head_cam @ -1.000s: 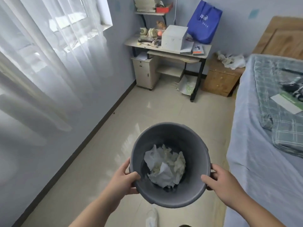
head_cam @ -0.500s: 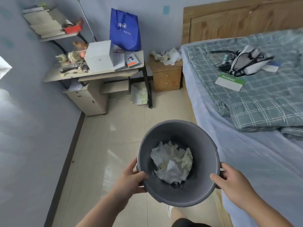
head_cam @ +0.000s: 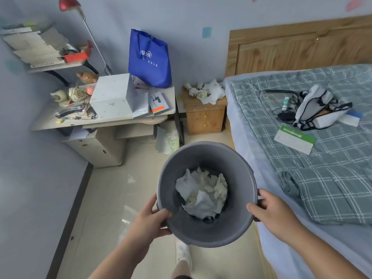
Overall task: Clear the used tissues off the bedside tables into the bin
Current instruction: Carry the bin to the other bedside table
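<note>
I carry a round grey bin (head_cam: 203,156) in front of me above the floor. My left hand (head_cam: 150,218) grips its left rim, thumb inside. My right hand (head_cam: 271,211) holds the right rim. Crumpled white tissues in the bin (head_cam: 201,193) cover its bottom. Ahead, a small wooden bedside table (head_cam: 205,115) stands between the desk and the bed. A heap of crumpled used tissues (head_cam: 207,90) lies on its top.
A bed (head_cam: 302,198) with a green checked cover runs along the right, with a white bag and a green-and-white card on it. A cluttered desk (head_cam: 112,117) with a blue bag (head_cam: 150,59) stands at the left. Tiled floor lies between them.
The view has swung right and moved toward the bedside table, which now looks larger and closer. Both hands have kept their hold on the bin.
</note>
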{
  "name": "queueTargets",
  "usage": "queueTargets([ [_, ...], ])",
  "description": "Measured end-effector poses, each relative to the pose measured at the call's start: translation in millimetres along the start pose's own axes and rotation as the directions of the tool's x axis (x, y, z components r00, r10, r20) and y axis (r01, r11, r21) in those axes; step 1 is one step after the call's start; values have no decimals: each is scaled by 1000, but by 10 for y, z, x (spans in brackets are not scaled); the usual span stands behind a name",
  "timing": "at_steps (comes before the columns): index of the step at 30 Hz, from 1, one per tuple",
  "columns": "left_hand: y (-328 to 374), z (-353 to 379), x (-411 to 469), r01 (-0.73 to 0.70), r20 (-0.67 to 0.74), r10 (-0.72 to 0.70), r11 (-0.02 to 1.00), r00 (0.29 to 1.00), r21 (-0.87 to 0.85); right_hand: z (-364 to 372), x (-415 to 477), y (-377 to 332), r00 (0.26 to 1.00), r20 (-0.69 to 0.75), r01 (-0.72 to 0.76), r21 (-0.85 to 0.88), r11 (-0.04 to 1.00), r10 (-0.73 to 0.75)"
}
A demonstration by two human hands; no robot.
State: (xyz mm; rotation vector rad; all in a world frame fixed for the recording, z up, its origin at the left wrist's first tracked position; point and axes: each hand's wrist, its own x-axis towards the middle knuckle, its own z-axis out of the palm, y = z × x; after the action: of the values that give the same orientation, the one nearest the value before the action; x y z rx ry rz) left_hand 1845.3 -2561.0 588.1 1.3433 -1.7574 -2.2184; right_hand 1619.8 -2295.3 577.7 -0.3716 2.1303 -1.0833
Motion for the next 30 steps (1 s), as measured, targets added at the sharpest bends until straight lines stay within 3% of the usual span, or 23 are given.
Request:
queueTargets([
  [9, 799, -260, 1666, 107, 62, -107, 994, 992, 6, 104, 1369, -710, 978, -14, -205, 85, 975, 207],
  [17, 1917, 173, 2849, 47, 160, -59, 996, 985, 74, -535, 2503, -1109, 964, -142, -207, 129, 970, 225],
  [24, 2462, 747, 4170, 108, 78, -113, 991, 990, 74, -1198, 4048, -1153, 965, -93, -224, 182, 957, 244],
  [30, 2900, 1114, 5155, 158, 0, -158, 987, 987, 11, -1753, 5464, -1441, 971, 13, -237, 111, 965, 237],
])
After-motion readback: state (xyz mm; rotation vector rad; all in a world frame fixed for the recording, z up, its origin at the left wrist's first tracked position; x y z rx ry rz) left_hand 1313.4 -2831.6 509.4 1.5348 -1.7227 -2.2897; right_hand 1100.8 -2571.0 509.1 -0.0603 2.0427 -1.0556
